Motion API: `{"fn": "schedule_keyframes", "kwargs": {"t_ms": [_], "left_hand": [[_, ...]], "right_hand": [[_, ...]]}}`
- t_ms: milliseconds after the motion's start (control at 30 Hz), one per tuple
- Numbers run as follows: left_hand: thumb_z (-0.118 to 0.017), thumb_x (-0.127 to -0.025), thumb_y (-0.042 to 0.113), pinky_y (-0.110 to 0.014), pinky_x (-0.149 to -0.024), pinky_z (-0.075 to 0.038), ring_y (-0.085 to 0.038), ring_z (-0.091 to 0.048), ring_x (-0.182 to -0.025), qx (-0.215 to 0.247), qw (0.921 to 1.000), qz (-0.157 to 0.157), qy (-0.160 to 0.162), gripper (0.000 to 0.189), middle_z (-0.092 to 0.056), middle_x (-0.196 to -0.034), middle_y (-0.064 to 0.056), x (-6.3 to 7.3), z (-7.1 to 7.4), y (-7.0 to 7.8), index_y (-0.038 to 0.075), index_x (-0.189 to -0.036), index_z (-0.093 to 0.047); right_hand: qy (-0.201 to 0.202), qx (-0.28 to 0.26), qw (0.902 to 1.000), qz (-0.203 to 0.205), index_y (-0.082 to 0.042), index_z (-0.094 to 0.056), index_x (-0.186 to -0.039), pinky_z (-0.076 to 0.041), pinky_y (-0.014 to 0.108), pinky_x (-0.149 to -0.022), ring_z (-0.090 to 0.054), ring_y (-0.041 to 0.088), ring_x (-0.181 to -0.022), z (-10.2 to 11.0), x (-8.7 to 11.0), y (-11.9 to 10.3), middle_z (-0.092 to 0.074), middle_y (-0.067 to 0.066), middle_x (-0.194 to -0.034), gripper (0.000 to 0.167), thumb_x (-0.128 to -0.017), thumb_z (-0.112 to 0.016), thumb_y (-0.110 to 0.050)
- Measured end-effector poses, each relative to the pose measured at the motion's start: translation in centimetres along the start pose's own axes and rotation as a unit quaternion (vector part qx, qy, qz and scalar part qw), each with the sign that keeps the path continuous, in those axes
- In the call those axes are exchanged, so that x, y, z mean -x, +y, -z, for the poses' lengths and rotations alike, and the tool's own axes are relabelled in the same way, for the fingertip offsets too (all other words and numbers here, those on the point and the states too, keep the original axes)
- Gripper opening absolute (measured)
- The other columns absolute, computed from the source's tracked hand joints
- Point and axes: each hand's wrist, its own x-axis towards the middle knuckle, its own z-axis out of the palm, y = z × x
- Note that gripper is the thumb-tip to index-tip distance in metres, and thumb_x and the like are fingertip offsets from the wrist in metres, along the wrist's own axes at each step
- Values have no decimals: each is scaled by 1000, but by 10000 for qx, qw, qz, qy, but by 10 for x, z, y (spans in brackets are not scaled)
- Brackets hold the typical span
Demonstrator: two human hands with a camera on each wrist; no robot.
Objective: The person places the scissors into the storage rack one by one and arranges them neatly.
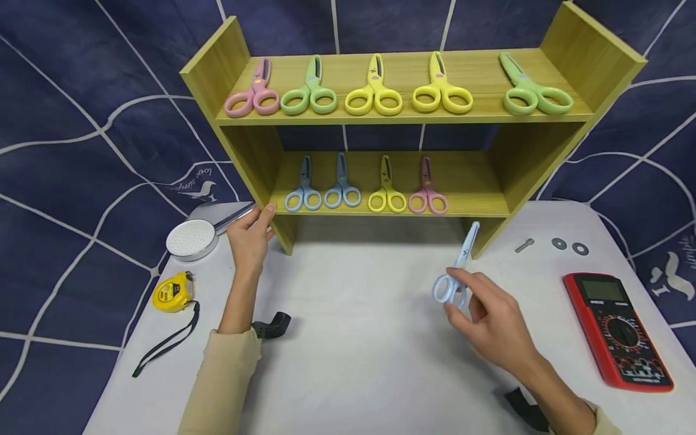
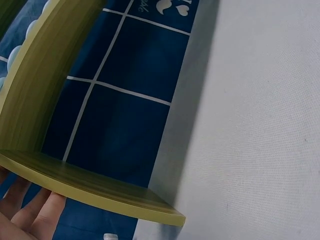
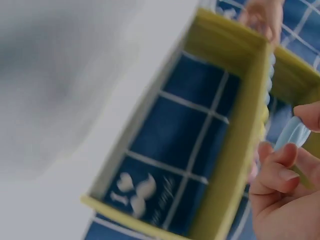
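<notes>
My right hand point(image 1: 492, 317) pinches light blue scissors point(image 1: 461, 263) by their handle loops, above the table before the shelf's lower right corner. The blade end points up and away. In the right wrist view, fingers and thumb hold a blue loop point(image 3: 294, 132). My left hand point(image 1: 251, 238) holds the left side panel of the wooden shelf point(image 1: 380, 212), its fingers point(image 2: 47, 215) on the panel's outer face. On the lower board lie two blue scissors point(image 1: 341, 184), one yellow pair point(image 1: 386, 187) and one pink pair point(image 1: 428, 188). Several pink, green and yellow scissors point(image 1: 374, 90) line the upper board.
At the left are a shower head point(image 1: 191, 238) and a yellow tape measure point(image 1: 173, 293) with a black strap. A red multimeter point(image 1: 618, 332), a bolt point(image 1: 524, 244) and two washers point(image 1: 579, 248) lie at the right. Dark blue patterned cloth hangs behind the white table point(image 1: 348, 362).
</notes>
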Motion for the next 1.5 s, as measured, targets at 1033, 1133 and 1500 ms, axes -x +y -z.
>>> {"fn": "schedule_keyframes", "kwargs": {"t_ms": [1033,1133,1500], "left_hand": [[-72,-92,20,-29,-75,-61,-17,-68,-92,131,9998,123,-12,36,-66,-118,-19,1,0,1,0,-121,-67],[-72,-92,21,-27,-74,-61,-17,-68,-92,63,9999,125,3,36,-67,-119,-17,1,0,1,0,-121,-68],[-72,-92,20,-28,-74,-61,-17,-69,-92,40,9999,119,24,35,-66,-121,-19,2,0,1,0,-121,-68]], "right_hand": [[832,-5196,8052,-2735,2,-59,-131,-58,32,-80,-72,23,-87,49,-52,21,-70,13,-100,44,-89,-68,9],[773,-5018,8132,-2846,8,-48,-139,-58,30,-80,-73,21,-87,49,-56,25,-71,11,-99,56,-88,-70,5],[292,-4717,8506,-2305,9,-28,-149,-61,29,-57,-70,20,-62,39,-80,55,-72,15,-81,65,-96,-63,-4]]}}
